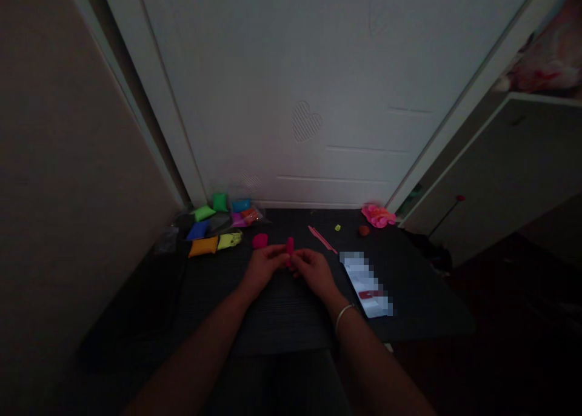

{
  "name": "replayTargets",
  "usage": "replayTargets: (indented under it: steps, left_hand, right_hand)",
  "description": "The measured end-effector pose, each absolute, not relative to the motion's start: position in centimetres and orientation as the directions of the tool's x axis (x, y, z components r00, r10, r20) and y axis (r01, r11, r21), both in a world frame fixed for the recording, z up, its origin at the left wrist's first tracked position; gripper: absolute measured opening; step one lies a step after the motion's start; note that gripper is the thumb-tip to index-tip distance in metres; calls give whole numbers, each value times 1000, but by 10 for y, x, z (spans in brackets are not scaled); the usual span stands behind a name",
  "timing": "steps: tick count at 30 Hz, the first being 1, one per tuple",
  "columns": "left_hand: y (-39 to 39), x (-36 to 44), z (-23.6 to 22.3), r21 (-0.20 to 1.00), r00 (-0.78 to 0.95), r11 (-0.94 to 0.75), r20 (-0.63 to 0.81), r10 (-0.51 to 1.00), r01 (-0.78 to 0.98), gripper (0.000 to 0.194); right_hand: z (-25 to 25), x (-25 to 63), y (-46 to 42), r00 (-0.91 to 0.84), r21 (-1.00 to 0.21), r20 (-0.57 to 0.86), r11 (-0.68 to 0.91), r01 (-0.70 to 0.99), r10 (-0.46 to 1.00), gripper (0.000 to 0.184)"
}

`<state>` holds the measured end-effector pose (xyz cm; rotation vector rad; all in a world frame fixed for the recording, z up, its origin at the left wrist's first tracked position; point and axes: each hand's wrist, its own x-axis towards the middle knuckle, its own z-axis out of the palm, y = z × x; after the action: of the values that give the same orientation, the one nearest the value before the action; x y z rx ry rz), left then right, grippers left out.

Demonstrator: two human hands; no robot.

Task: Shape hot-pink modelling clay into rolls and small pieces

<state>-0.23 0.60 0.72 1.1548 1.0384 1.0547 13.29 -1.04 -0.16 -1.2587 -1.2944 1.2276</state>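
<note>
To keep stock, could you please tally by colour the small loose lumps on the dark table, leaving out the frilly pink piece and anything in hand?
Round deep-pink lump: 1
Tiny yellow-green lump: 1
Rounded reddish-brown lump: 1
Total: 3

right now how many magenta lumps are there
2: a narrow lump held between the left hand and right hand, and a round lump on the table just beyond the left hand. Fingers may hide more.

Packets (204, 246) left of hands (314, 269), phone (364, 282) right (tools (322, 238) beyond, on table (204, 313)).
</note>
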Motion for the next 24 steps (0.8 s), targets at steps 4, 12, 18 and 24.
replayTargets:
  steps: [4,12,18,24]
  left_hand:
    - [7,-3,5,996,150,76,-67,986,-53,25]
    - [7,-3,4,999,164,37,-32,986,-24,25]
    - [5,-1,6,997,191,42,-28,981,-70,28]
    - [5,1,6,991,191,70,-47,980,-113,35]
  right_hand:
    - [0,133,-11,-9,-988,-8,-6,153,1000,24]
    - [3,134,-11,-1,-995,25,25,95,1000,23]
    - [5,134,-11,24,-998,38,37,54,999,27]
    - [5,134,-12,44,-987,61,54,151,997,25]
